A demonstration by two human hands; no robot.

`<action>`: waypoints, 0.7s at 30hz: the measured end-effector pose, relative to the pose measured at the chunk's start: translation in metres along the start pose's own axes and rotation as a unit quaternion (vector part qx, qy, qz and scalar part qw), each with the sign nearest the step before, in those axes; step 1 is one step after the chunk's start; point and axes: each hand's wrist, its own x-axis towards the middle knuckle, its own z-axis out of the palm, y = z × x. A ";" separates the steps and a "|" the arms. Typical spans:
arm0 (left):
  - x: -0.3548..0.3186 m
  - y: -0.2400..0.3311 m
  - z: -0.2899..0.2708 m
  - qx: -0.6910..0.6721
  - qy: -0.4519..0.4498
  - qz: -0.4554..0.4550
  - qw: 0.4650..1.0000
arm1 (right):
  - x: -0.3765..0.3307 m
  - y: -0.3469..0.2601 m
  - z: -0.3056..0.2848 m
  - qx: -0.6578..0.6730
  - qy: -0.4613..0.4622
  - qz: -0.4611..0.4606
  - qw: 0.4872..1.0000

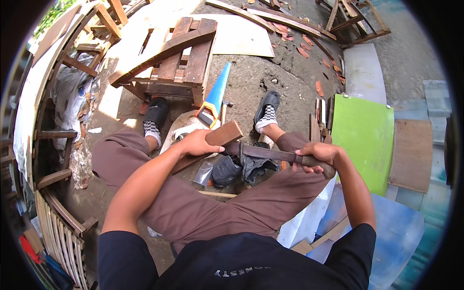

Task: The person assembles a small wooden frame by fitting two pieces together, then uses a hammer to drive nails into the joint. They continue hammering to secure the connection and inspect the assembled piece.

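Note:
My left hand [197,144] grips a brown wooden plank [224,134], held at a slant above my lap. My right hand [316,157] is wrapped round the thick wooden handle of a machete [270,153]. Its long dark blade points left across my body, and the far end meets the plank beside my left thumb. Whether the blade bites into the wood, I cannot make out. On the ground between my feet lie a handsaw [217,92] with a blue blade and orange-edged handle, a hammer [224,111] and crumpled black plastic [226,171].
Ahead stands a wooden stool-like frame [195,58] with a board across it. A green panel [362,140] and several sheets lie at the right. Wooden frames [58,135] line the left side. Scrap wood [290,21] and dry leaves are scattered at the back.

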 end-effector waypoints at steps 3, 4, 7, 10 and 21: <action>-0.003 -0.015 -0.003 -0.008 0.032 -0.013 0.999 | -0.028 0.011 -0.017 0.017 0.044 0.019 0.999; -0.005 -0.021 -0.006 -0.008 0.035 -0.030 0.999 | -0.036 0.014 -0.022 0.018 0.071 0.008 0.997; -0.009 -0.036 -0.011 -0.007 0.040 -0.070 0.997 | -0.059 0.026 -0.030 0.031 0.131 -0.031 0.990; -0.013 -0.044 -0.010 -0.018 0.022 -0.109 0.994 | -0.060 0.039 -0.027 0.090 0.189 -0.078 0.975; -0.040 -0.018 -0.062 -0.144 0.323 -0.043 0.934 | 0.021 0.007 0.007 0.275 0.270 -0.275 0.881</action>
